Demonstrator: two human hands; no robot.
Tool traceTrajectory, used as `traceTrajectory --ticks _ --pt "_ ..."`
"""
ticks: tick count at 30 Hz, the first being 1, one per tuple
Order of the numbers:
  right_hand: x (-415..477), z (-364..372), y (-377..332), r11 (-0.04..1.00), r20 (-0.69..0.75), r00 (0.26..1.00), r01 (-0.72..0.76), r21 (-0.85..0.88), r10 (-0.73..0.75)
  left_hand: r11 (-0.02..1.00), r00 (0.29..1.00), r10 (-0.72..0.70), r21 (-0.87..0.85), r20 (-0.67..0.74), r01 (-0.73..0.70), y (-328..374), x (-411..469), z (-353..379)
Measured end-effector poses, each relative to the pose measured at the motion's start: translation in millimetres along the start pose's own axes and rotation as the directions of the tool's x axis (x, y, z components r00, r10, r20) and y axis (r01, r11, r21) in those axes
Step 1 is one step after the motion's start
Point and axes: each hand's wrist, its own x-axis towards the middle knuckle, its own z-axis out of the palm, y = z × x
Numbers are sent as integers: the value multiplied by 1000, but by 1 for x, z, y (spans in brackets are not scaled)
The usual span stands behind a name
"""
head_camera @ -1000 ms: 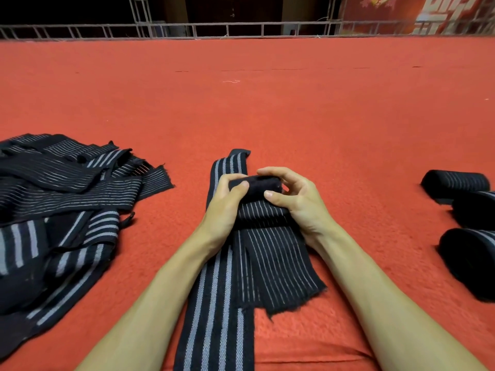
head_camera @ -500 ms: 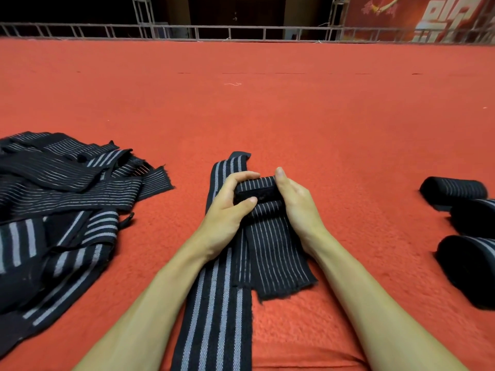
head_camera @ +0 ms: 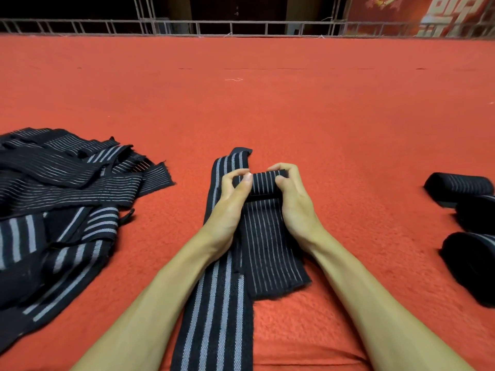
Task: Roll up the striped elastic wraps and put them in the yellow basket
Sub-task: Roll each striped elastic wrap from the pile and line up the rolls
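A heap of loose wraps (head_camera: 67, 199) is spread on the carpeted floor (head_camera: 267, 103) at the left of the frame. A long wrap (head_camera: 214, 317) is laid from the bottom edge to the centre. A part-rolled wrap (head_camera: 270, 258) is laid overlapping its right edge, with the roll held between the left hand (head_camera: 230, 207) and right hand (head_camera: 294, 202). Three rolled wraps (head_camera: 460, 187) are grouped at the right edge. A railing (head_camera: 241, 25) is set along the top.

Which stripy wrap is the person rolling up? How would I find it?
Look at the middle of the red carpet, where the left hand and right hand meet. They grip the wrap being rolled. It has many thin stripes; the long band beside it has few thick ones.
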Motion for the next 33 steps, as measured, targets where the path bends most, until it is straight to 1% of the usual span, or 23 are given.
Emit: traceTrajectory --ticks 4,7,10,12,14,16,20,24,27,30,33 --pt "0 0 -1 999 -29 998 47 -27 -48 997 999 -22 69 -37 25 -3 1 -1" --pt "-2 0 0 1000 -29 999 27 -9 -27 991 999 -21 131 -43 27 -2 0 -2" --pt "-2 2 0 999 11 1000 9 31 -10 994 1000 0 114 -30 4 -1 -1 -3" --pt "0 4 3 1000 -25 1000 6 12 -6 994 999 23 112 -25 -20 -1 -1 -5" --pt "2 5 5 999 -80 996 -35 -10 35 994 999 36 99 18 -38 -2 -2 -6" --pt "2 4 5 997 -105 991 -82 8 83 995 997 51 83 63 -56 -3 -2 -7" --pt "2 2 5 984 -149 979 -152 -91 138 979 987 114 158 112 -131 -2 -4 -8" --pt "2 3 4 960 -150 966 -232 -157 209 965 982 132 208 133 -158 0 -6 -8" --pt "3 3 3 956 -182 957 -253 -145 226 979 985 86 171 150 -111 -1 -5 -8" --pt "3 3 4 964 -197 949 -260 -57 244 997 983 28 71 183 -41 -1 -4 -7" --pt "2 4 1 985 -180 969 -172 1 169 1000 988 -18 -4 154 19 -1 -4 -3"
